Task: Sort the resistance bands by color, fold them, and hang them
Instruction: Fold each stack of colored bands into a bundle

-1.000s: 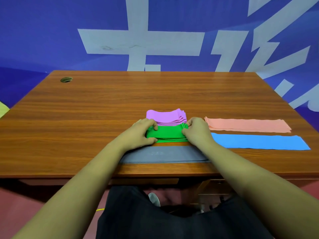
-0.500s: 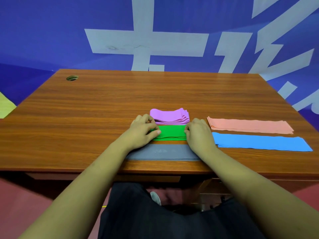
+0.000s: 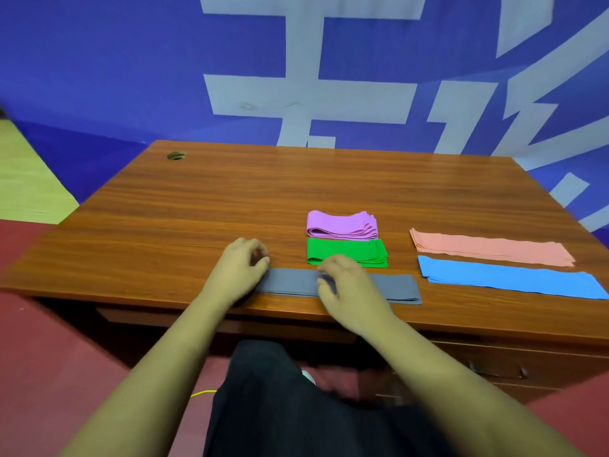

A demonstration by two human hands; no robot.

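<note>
Head view: purple band [image 3: 341, 224] and green band [image 3: 346, 252] are folded, just beyond right hand [image 3: 349, 288] fingertips. Grey band [image 3: 395, 286] lies flat. Left hand [image 3: 239, 272] fingers curl at its end, the right's over its middle. Too blurred to tell if they pinch. Pink band [image 3: 491, 247] and blue band [image 3: 510, 280] are unfolded, right of the fingers. Nothing hung yet.

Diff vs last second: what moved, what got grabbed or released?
Both hands left the folded green resistance band and drew back to the flat grey resistance band: left hand at its left end, right hand over its middle; whether they grip it is blurred. The folded purple band, flat pink band, flat blue band and both other bands stayed put.
</note>
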